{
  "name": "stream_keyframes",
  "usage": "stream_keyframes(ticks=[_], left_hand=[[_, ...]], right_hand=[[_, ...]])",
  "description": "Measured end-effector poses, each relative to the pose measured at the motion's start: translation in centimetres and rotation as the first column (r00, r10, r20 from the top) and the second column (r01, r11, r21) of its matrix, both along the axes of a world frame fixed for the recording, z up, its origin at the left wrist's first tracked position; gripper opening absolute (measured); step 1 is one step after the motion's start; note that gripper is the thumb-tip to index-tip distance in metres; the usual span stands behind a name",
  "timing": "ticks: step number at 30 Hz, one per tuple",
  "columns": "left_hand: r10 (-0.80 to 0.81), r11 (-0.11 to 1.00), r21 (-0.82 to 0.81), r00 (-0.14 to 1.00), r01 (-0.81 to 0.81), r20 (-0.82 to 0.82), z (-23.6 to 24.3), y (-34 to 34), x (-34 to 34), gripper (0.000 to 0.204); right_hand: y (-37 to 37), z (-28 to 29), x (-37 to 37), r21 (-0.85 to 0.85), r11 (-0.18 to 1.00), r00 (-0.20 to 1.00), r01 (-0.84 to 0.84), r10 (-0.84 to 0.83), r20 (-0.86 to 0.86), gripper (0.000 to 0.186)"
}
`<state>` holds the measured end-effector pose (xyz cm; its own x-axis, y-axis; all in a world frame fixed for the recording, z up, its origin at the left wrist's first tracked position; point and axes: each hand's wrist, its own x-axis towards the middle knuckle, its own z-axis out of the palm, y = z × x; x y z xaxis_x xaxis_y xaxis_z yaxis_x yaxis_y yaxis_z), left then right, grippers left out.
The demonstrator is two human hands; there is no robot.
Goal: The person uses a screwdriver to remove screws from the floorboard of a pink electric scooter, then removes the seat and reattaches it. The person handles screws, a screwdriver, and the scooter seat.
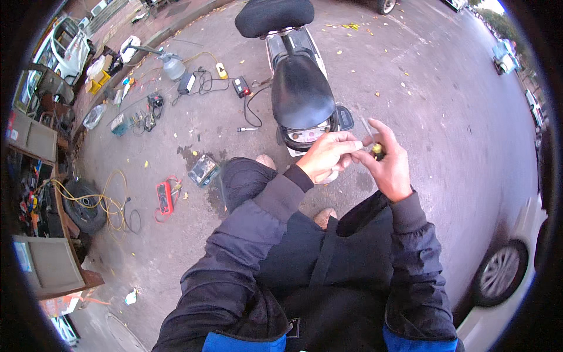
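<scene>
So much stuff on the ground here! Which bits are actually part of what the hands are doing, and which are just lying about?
In hand:
- left hand and right hand, meeting over a small yellow-tipped part
- scooter just beyond them

Lying about:
- red multimeter
- coiled yellow hose by a tyre
- black charger boxes with cables
- sprayer bottle
- parked car's wheel

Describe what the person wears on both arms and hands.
Both arms wear long dark navy padded jacket sleeves with black knit cuffs at the wrists. A bright blue band shows on each sleeve near the lower edge. The left hand and right hand are bare: no gloves, and no rings or watch can be made out.
</scene>
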<state>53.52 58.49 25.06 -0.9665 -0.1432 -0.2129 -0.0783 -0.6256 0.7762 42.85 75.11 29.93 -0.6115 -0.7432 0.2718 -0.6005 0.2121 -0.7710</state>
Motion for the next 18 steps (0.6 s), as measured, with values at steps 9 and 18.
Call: stream_keyframes(ticks=[9,18], left_hand=[[0.218,0.964,0.212,0.927,-0.158,-0.304,-0.7,-3.3,2.1,0.020],[0.392,0.905,0.296,0.870,-0.306,-0.299,-1.6,-5.1,2.4,0.021]], right_hand=[[0.1,0.3,-0.3,0.021,0.996,0.909,-0.091,0.075,0.409,0.047],[-2.2,0.8,2.0,0.058,0.985,0.964,-0.165,0.149,0.219,0.036]])
